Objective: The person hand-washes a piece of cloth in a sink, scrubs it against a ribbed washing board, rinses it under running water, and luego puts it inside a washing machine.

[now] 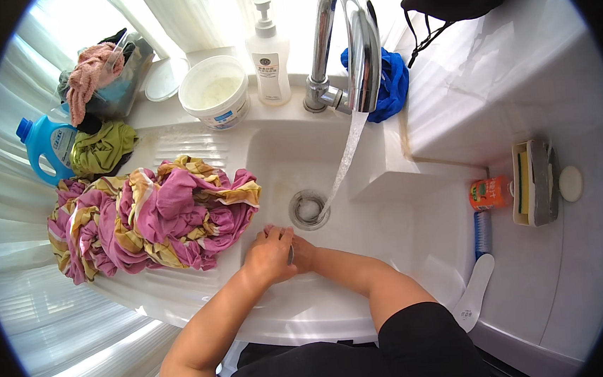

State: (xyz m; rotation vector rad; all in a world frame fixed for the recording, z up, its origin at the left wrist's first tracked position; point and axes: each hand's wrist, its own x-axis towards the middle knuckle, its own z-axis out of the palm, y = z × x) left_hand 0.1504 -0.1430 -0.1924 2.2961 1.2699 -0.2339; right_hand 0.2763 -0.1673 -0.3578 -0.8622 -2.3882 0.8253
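Note:
My two hands are together low over the white sink (270, 155), just in front of the round drain (309, 210). My left hand (268, 255) is closed, its fingers curled over toward the right hand. Partly covered by it is my right hand (304, 255), whose fingers are hidden. A small dark edge (291, 254) shows between them; I cannot make out what it is. Water (348, 154) runs from the chrome faucet (364, 56) into the drain, beyond my hands. Left of them, a twisted heap of pink and yellow patterned cloth (155, 218) lies on the ridged washboard side.
Along the back stand a white tub (215, 96), a pump bottle (268, 63) and a blue cloth (391, 86). A blue detergent jug (50, 148) and green cloth (103, 149) are at left. Right of the basin are a brush (483, 234) and a sponge holder (538, 182).

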